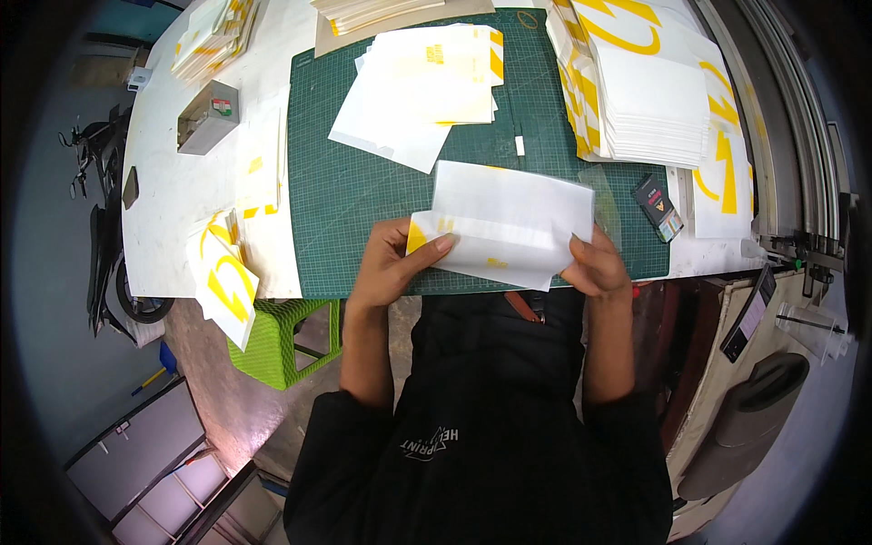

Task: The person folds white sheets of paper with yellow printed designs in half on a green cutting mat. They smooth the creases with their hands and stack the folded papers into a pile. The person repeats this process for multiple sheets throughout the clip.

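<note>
Between my two hands is a white folded paper sheet [513,204] with yellow print, held over the near edge of the green cutting mat [363,200]. My left hand [397,259] pinches its left end, thumb lying on top beside a yellow corner. My right hand [597,263] grips the right end, its thumb at the edge and the other fingers partly hidden behind. The sheet shows a fold across its middle, with the far panel standing out past the near one. Farther off on the mat lies a loose pile of white and yellow printed sheets [427,77].
A tall stack of white and yellow printed paper [649,100] stands at the right, near a small dark box [658,208]. At the left are a grey box [208,118] and folded printed pieces [222,277] overhanging the table edge. A green stool [272,341] stands below.
</note>
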